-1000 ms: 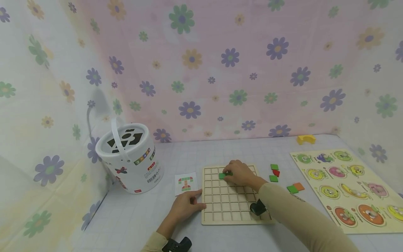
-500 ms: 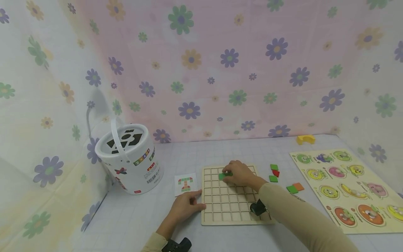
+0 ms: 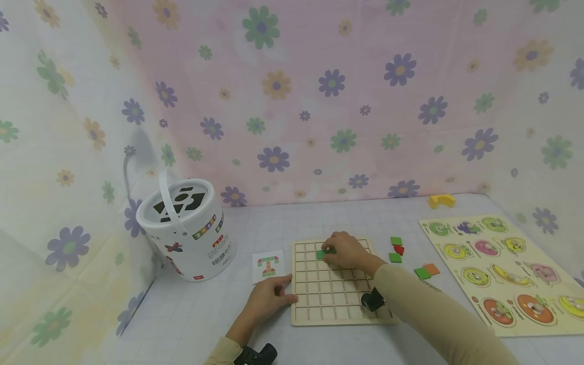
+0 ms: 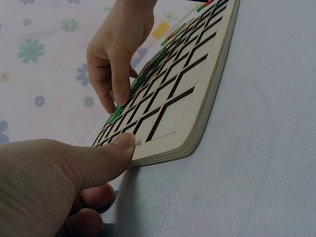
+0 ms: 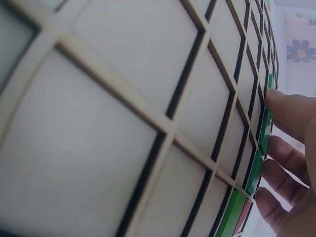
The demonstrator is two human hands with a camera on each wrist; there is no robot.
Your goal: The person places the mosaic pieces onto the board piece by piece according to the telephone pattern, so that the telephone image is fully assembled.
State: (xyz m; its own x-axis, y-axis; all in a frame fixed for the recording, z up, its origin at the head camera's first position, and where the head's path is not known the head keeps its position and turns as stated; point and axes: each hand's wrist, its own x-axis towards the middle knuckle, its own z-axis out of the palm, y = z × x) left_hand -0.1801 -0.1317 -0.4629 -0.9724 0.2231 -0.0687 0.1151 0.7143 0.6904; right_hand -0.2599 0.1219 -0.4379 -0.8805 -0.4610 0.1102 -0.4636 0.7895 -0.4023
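Note:
My left hand holds the left edge of a square wooden grid board. In the left wrist view its thumb lies on the board's rim, other fingers curled below. My right hand is over the board's upper rows, thumb and forefinger at a green square tile. In the right wrist view several green tiles sit in a row of cells under the fingertips, with a sliver of red beside one. The palm hides part of this row from the head view.
A pattern card lies left of the board. Loose green tiles, a red piece and an orange tile are to its right. Farther out are a fruit puzzle board, a yellow arch block and a white bucket.

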